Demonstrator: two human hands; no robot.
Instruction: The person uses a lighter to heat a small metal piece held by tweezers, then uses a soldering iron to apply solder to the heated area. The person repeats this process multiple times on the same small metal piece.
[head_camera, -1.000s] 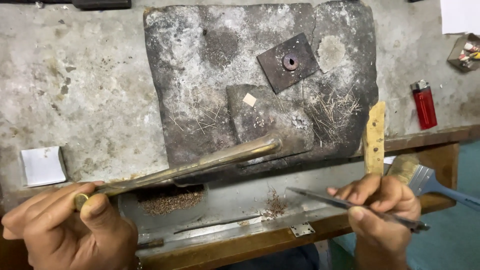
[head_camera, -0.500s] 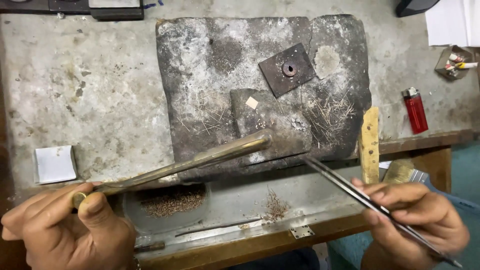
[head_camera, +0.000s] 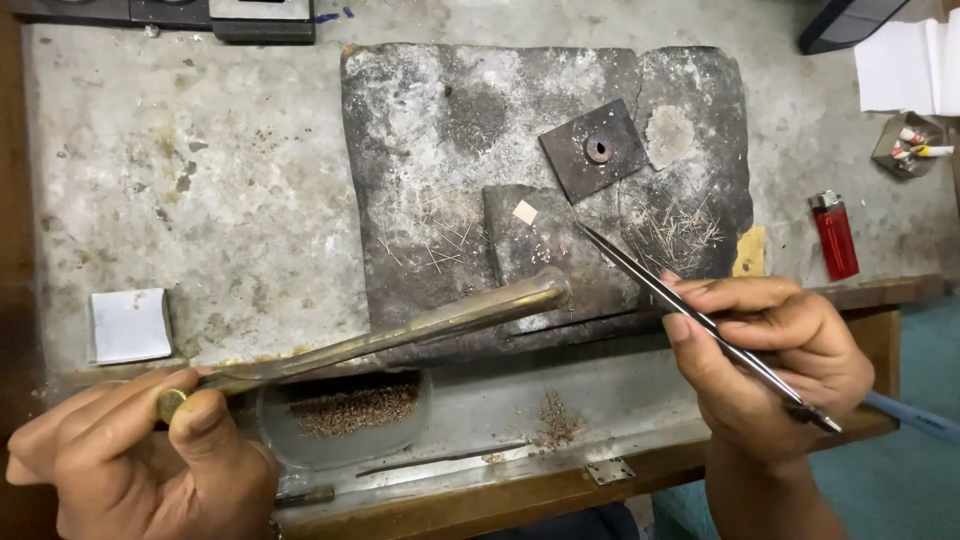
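My left hand (head_camera: 140, 465) grips a long brass blowpipe (head_camera: 400, 332) whose curved tip rests near the front of a dark charred slab (head_camera: 440, 150). My right hand (head_camera: 770, 350) holds thin metal tweezers (head_camera: 690, 312), their points reaching up-left to the slab, close to a small pale square chip (head_camera: 525, 211) on a raised dark block (head_camera: 545, 245). A dark square plate with a ring-like piece (head_camera: 598, 150) lies farther back. Fine wire bits (head_camera: 675, 235) are scattered on the slab.
A red lighter (head_camera: 834, 235) lies right of the slab. A white paper square (head_camera: 130, 325) sits at left. A shallow dish of reddish filings (head_camera: 345, 410) rests in the metal tray (head_camera: 620, 400) below the bench edge. Papers and a small dish of bits are at the far right.
My right hand has swung the tweezers up from near the tray so that their points now reach the slab by the pale chip. The yellowish stick is mostly hidden behind that hand.
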